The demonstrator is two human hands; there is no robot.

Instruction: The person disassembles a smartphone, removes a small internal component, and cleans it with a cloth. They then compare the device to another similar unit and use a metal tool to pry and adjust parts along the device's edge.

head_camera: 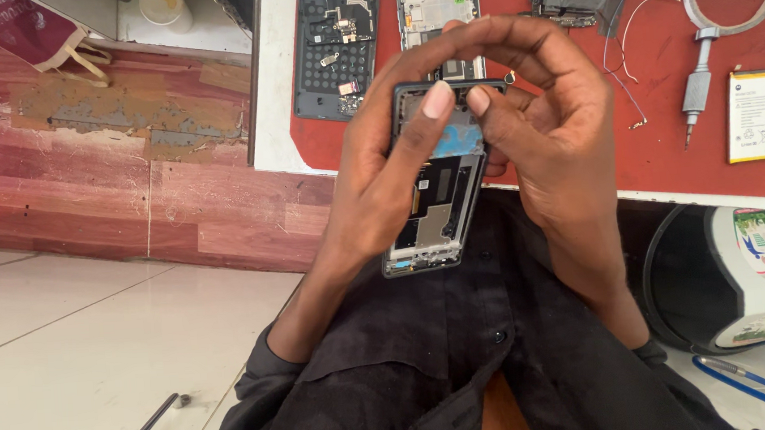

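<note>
Gripping the opened phone (435, 193), left hand (380, 179) and right hand (546, 114) seemingly hide another frame (436, 5).

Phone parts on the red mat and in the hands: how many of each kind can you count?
Opened phone frames: 3, one held by the left hand and right hand, two on the red mat
Circuit boards: 1
Phone batteries: 1
Screwdrivers: 1
Total: 6

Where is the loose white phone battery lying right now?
In the head view, the white battery lies at the red mat's right edge, beside the grey screwdriver.
</note>
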